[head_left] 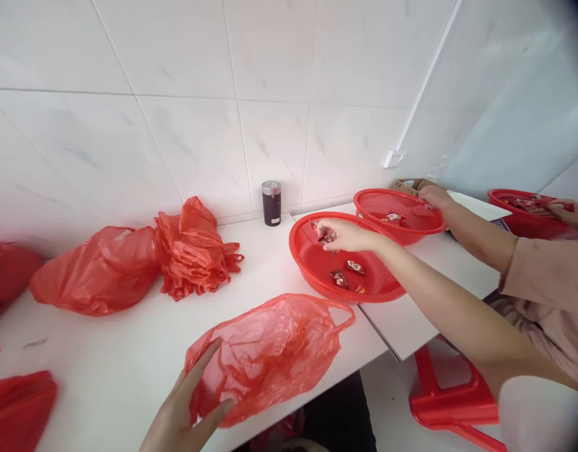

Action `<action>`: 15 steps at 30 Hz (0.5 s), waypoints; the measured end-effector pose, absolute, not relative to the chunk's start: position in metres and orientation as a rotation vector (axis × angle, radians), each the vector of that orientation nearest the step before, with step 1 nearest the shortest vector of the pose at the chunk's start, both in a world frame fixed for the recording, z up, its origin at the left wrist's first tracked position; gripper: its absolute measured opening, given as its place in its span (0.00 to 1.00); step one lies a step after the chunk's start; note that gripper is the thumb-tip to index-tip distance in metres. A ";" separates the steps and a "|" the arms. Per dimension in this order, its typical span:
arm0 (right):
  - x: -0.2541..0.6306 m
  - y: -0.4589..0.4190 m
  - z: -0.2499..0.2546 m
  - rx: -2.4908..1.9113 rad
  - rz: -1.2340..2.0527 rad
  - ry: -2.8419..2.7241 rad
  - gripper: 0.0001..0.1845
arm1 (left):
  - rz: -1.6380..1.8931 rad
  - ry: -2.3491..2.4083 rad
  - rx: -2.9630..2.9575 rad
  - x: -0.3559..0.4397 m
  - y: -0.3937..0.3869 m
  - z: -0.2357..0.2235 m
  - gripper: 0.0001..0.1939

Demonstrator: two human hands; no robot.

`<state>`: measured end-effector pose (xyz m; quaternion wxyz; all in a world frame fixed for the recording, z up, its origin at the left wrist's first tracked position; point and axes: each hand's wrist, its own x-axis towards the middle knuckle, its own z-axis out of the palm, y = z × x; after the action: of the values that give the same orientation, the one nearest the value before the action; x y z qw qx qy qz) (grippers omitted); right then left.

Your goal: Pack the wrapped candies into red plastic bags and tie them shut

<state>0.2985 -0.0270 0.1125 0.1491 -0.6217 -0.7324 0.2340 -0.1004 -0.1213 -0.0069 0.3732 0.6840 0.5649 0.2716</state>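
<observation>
A white table (pixel 105 370) is set against a tiled wall (pixel 185 138) beyond both hands, with a second white table (pixel 401 329) butted up to it below the right forearm. A socket (pixel 395 158) is mounted on the wall past the right hand; a red stool (pixel 453 408) is stood on the floor beneath the right arm.

One thin red bag (pixel 279 358) is spread on the white table at the left hand (pixel 180 402), its fingers parted and laid against the near-left edge; whether the plastic is pinched cannot be told. Wrapped sweets (pixel 326 237), their number hidden, are gripped in the closed fingers of the right hand (pixel 342 235), held inside the nearest basket (pixel 312 270). Three loose sweets (pixel 354 268) are seen just below it.

Three red baskets are counted: the nearest; a second basket (pixel 368 210) to its right, touched by a co-worker's hand (pixel 437 196); and a third basket (pixel 514 220) farther right. Ahead of the left hand, one heap of bags (pixel 194 251) and one bulging bag (pixel 100 270) are seen, with one tumbler (pixel 272 210) placed beyond, between the hands.
</observation>
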 end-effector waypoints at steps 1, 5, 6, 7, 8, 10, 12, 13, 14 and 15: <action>0.287 -0.037 0.124 -1.629 0.696 -2.069 0.13 | 0.682 1.426 1.749 -0.098 -0.120 -0.005 0.35; 0.219 -0.083 0.138 -1.179 1.002 -2.277 0.12 | 0.637 1.312 1.755 -0.084 -0.116 0.004 0.38; 0.203 -0.093 0.132 -1.104 1.065 -2.388 0.13 | 0.629 1.289 1.751 -0.080 -0.116 0.006 0.38; 0.189 -0.100 0.122 -1.089 1.083 -2.449 0.15 | 0.625 1.271 1.748 -0.077 -0.116 0.008 0.38; 0.178 -0.105 0.111 -1.111 1.077 -2.497 0.17 | 0.623 1.255 1.746 -0.074 -0.116 0.010 0.39; 0.165 -0.107 0.089 -1.224 1.034 -2.527 0.22 | 0.627 1.249 1.734 -0.072 -0.118 0.013 0.39; 0.166 -0.101 0.080 -1.279 0.997 -2.529 0.25 | 0.626 1.265 1.715 -0.073 -0.121 0.014 0.38; 0.171 -0.095 0.081 -1.269 0.984 -2.521 0.25 | 0.621 1.278 1.702 -0.074 -0.121 0.014 0.39; 0.179 -0.089 0.085 -1.247 0.965 -2.491 0.25 | 0.617 1.289 1.688 -0.076 -0.122 0.013 0.39; 0.189 -0.082 0.091 -1.240 0.932 -2.435 0.23 | 0.618 1.296 1.678 -0.078 -0.123 0.013 0.40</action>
<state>0.1887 -0.0819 0.0906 0.1269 -0.4259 -0.8366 0.3202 -0.0776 -0.1228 0.0127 0.4499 0.6785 0.5242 0.2498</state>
